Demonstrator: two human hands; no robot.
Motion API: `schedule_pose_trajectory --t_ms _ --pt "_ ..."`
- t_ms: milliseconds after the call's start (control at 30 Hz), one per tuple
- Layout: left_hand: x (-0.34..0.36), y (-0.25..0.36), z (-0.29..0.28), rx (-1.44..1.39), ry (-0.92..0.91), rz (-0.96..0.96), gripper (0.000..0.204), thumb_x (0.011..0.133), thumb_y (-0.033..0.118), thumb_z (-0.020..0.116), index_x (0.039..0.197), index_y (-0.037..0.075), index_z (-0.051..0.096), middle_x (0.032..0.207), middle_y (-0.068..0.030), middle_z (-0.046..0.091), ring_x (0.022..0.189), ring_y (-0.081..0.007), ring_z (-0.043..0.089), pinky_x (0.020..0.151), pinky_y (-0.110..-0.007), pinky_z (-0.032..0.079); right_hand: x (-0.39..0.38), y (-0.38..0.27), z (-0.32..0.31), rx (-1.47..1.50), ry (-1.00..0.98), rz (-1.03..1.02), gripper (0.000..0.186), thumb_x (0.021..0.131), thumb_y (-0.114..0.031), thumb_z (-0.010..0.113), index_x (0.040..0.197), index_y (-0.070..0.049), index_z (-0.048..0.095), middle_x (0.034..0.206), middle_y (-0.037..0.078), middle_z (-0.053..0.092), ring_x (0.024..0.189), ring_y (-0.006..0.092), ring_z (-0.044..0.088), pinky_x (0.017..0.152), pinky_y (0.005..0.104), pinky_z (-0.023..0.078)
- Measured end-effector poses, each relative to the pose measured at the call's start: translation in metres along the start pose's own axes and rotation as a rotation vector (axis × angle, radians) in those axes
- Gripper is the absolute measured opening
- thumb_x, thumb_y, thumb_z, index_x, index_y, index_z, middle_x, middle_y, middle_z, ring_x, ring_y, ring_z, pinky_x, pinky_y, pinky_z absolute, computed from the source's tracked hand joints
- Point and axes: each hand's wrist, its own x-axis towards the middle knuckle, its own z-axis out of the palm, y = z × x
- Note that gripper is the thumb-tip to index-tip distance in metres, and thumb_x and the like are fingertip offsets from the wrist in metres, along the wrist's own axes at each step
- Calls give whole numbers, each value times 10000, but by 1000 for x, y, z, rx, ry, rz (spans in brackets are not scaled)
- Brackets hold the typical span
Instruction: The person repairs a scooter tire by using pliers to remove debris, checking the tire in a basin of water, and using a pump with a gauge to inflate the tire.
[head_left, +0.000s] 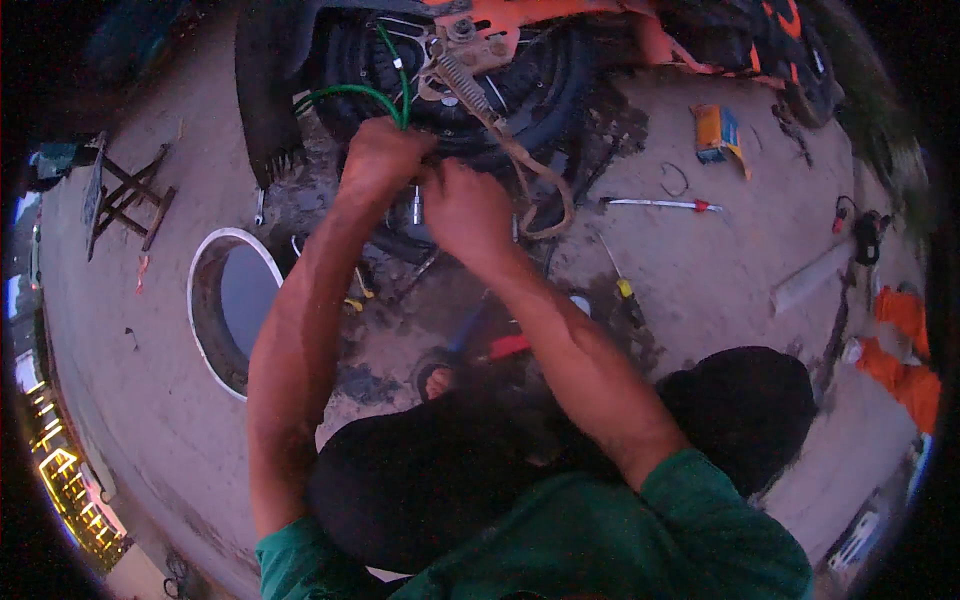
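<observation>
My left hand point(385, 160) is closed at the lower end of green hoses point(350, 88), just in front of the black tyre point(530, 120) of a vehicle with orange bodywork point(680, 35). My right hand point(470, 210) is closed close beside it; what its fingers hold is hidden. Between my hands a silver socket tool point(416, 205) shows. A rusty bracket with a spring point(462, 85) hangs over the wheel, and a strap-like loop point(550, 210) hangs to the right of my hands.
A water-filled basin point(205, 320) and a folding stool point(125, 200) are at left. A screwdriver point(625, 287), long bar point(655, 203), orange-blue box point(715, 130) and orange cloth point(900, 380) lie at right. Several other tools lie on the ground point(720, 290).
</observation>
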Motion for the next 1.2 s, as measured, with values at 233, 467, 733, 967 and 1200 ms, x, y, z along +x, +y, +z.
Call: schedule_pose_trajectory --t_ms 233,467,733,967,1200 --pt "17 -17 8 135 -52 200 311 799 276 674 841 -30 700 800 -215 690 752 -325 697 676 -409 527 4 8 14 993 -216 501 337 1005 -325 493 814 -63 587 651 81 606 492 210 552 443 352 427" --pt "7 -5 0 152 -37 38 289 856 279 644 890 -5 683 839 -209 684 763 -320 683 668 -399 516 2 9 21 1130 -192 550 340 994 -338 522 813 -57 580 635 36 558 500 128 496 443 287 394" --pt "-2 5 -6 88 -64 8 328 834 305 645 894 -16 679 831 -224 683 754 -327 682 695 -414 519 11 -3 -13 -145 -5 18 341 918 -362 572 817 -41 626 783 222 675 767 444 652 694 565 499" --pt "3 0 -4 169 -11 132 323 765 268 679 811 -51 702 772 -205 700 730 -303 711 674 -391 539 14 3 2 -156 27 24 306 923 -333 575 855 -38 624 748 218 669 726 424 661 655 519 513" --pt "13 -12 -4 7 -117 6 319 751 265 680 795 -50 705 810 -194 712 801 -290 718 706 -373 543 17 7 15 1294 -363 755 352 982 -341 534 848 -28 621 675 52 652 634 141 624 535 302 470"
